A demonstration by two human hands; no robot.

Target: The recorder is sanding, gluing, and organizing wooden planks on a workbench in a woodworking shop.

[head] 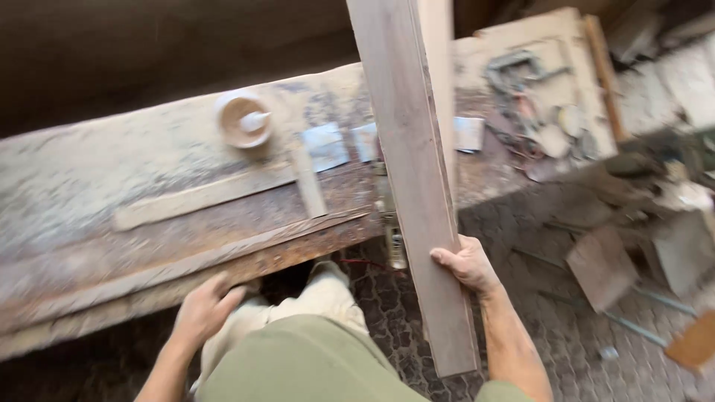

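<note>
The right hand has its fingers curled around the edge of a long plank, steadying it upright beside the workbench, while the left hand, fingers loosely bent and empty, braces on the bench's front edge.

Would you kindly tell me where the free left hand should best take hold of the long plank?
Probably at the long plank's mid-length, from its left edge. It stands tilted, the right hand gripping only the lower right edge; a left hand grip higher up would steady the tall end.
</note>
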